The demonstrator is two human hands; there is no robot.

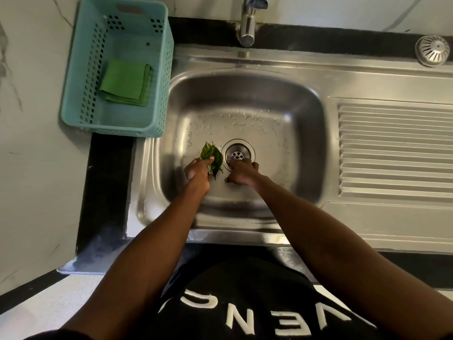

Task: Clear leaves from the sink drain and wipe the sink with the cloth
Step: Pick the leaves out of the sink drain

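A steel sink (245, 101) holds a round drain (237, 155) near its front. My left hand (198, 174) is shut on a bunch of green leaves (212, 157), held just left of the drain. My right hand (241, 174) rests at the drain's front edge with fingertips touching the strainer; whether it pinches anything is hidden. A folded green cloth (126, 82) lies inside a teal basket (81, 94) to the left of the sink.
A chrome tap (248, 23) stands behind the basin. A ridged draining board (394, 148) lies to the right, with a metal strainer cap (432, 50) at its far corner. Water drops dot the basin floor. Black counter edging frames the sink.
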